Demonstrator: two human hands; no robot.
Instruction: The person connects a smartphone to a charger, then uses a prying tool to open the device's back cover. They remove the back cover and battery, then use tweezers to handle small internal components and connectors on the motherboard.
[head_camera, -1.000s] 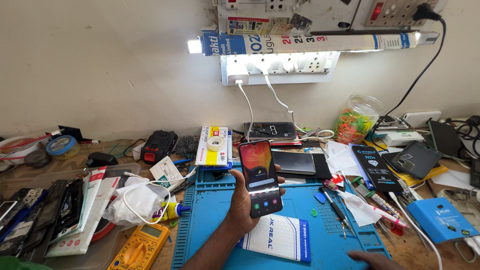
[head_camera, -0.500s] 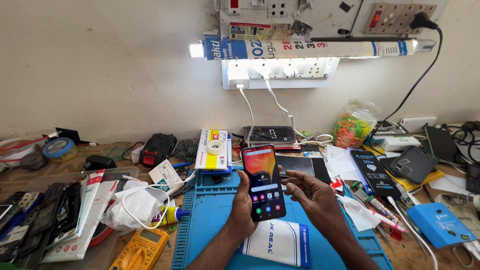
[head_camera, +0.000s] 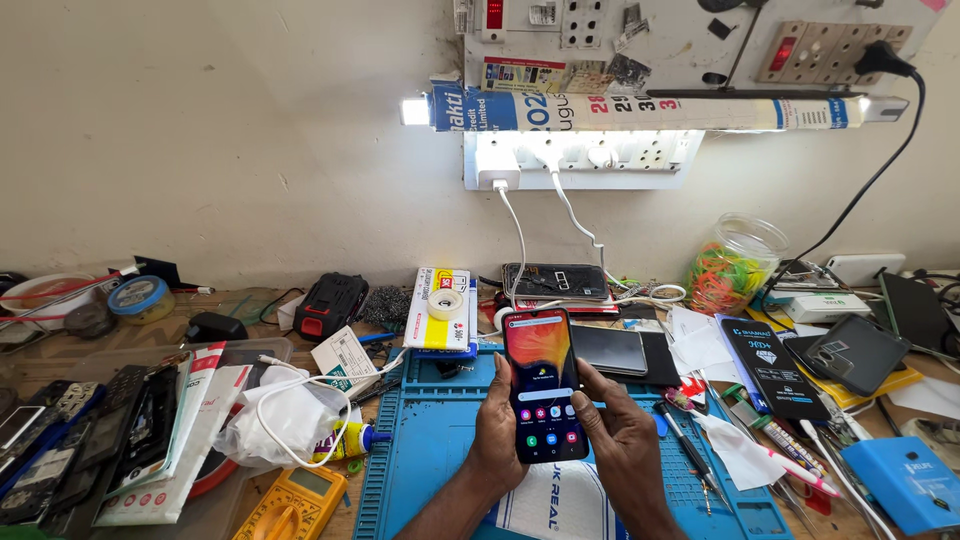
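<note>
A black smartphone (head_camera: 543, 384) with a lit orange home screen is held upright over a blue work mat (head_camera: 430, 440). My left hand (head_camera: 497, 425) grips its left edge and back. My right hand (head_camera: 615, 430) wraps the phone's right edge, thumb resting near the lower part of the screen. Both forearms come up from the bottom of the view.
A yellow multimeter (head_camera: 295, 500) lies at the lower left. White cable and a plastic bag (head_camera: 285, 420) sit left of the mat. A jar of rubber bands (head_camera: 735, 265), phone parts (head_camera: 850, 350), a blue box (head_camera: 910, 480) and tools crowd the right. A lit tube light (head_camera: 640, 110) hangs above.
My right hand rose from the bottom right edge and took hold of the phone's right side. The phone has come lower and nearer, and the view has tilted down slightly.
</note>
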